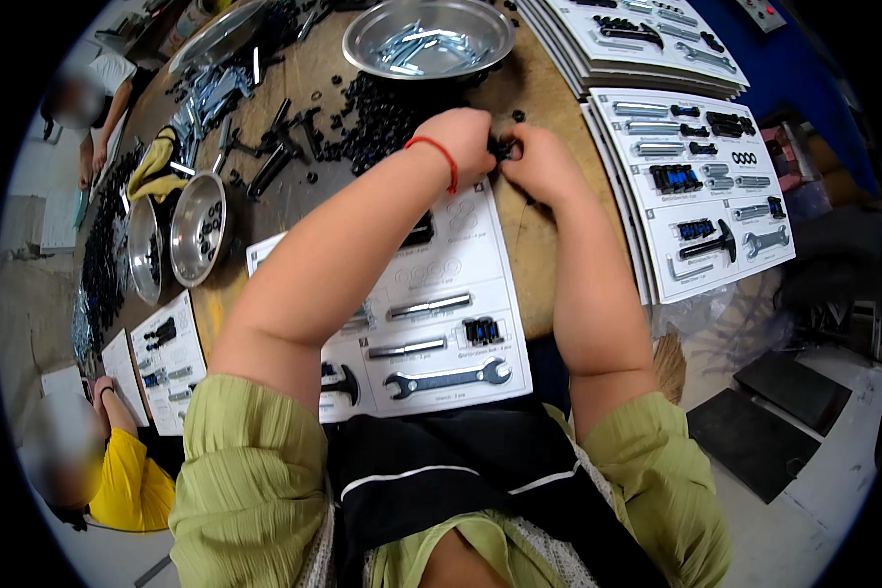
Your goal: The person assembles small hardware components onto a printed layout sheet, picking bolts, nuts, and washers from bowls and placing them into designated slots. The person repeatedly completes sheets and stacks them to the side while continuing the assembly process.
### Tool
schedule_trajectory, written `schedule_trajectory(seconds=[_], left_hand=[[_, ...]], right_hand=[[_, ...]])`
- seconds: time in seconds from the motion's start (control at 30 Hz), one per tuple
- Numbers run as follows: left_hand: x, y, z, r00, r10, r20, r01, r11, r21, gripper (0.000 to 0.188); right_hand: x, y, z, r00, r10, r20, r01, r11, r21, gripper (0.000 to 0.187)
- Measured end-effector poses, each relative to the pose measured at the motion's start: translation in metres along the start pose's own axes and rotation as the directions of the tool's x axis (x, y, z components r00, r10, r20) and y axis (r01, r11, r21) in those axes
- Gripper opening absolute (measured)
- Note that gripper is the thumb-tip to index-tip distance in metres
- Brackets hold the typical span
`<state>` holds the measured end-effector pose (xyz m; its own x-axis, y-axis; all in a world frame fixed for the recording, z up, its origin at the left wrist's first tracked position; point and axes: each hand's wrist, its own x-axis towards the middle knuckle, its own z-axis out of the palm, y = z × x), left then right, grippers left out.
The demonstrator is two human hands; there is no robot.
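Observation:
My left hand (461, 137), with a red string round its wrist, meets my right hand (544, 169) beyond the far edge of a white printed card (441, 358). Between their pinched fingertips is a small black fastener (503, 149), mostly hidden by the fingers. The card lies in front of me and shows wrenches, sleeves, bolts and ring outlines; my left forearm covers part of it. A heap of small black nuts (367, 122) lies just left of my left hand. Past my hands stands a steel bowl (358, 54) holding silver pins.
Stacked hardware cards (647, 284) line the right side. Left are two small steel bowls (198, 257) (143, 245), a yellow glove (155, 162), loose silver sleeves (211, 103) and black bolts (274, 167). Two other people sit along the left, one in a yellow shirt (132, 480).

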<state>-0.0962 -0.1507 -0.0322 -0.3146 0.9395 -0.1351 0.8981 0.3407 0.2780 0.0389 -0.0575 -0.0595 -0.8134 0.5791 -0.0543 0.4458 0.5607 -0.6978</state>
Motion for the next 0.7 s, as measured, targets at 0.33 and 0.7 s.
schedule_trajectory(seconds=[0.33, 0.7], left_hand=[[-0.064, 0.014, -0.029, 0.997, 0.013, -0.07, -0.001, 0.987, 0.158, 0.037], [-0.119, -0.001, 0.004, 0.996, -0.028, -0.086, 0.036, 0.994, 0.102, 0.025]], right_hand=[[-0.018, -0.022, -0.005, 0.999, 0.006, -0.041, -0.007, 1.0, -0.029, 0.035], [-0.073, -0.04, 0.023, 0.973, -0.187, 0.137, 0.186, 0.982, 0.02, 0.033]])
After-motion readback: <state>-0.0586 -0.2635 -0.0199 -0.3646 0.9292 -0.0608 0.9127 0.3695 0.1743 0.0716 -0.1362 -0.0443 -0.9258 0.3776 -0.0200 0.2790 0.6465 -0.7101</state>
